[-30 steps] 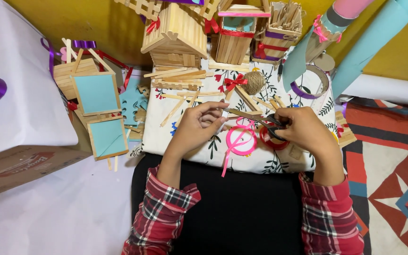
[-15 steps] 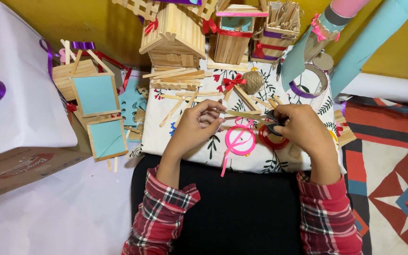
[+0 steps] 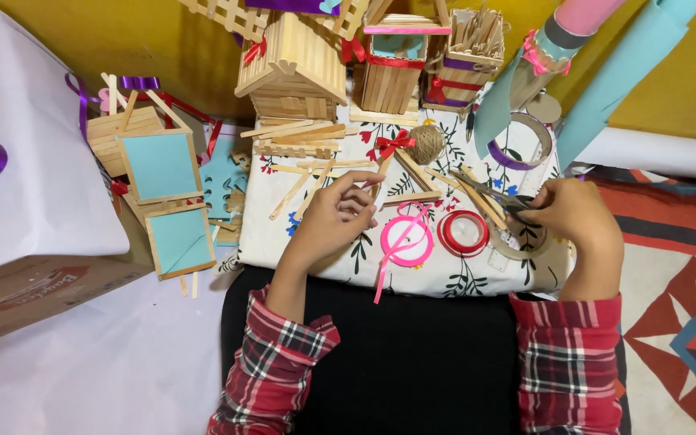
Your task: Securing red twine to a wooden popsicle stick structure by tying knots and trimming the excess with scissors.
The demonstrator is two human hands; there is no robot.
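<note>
Pink ribbon [image 3: 394, 211] runs from its spool [image 3: 407, 242] on the floral cloth [image 3: 316, 242] up into the left hand [image 3: 333, 221], whose grip pinches it. The right hand [image 3: 571, 213] closes on scissors [image 3: 489, 192]. Cutting seems in hand; next calls for taut ribbon between the blades.

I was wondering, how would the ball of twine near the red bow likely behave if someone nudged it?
The ball of twine looks round, so it would probably roll on the flat floral cloth. It appears small and wound of thin fibre, so likely light. A loose end, if any, might unwind; I cannot see one.
</note>
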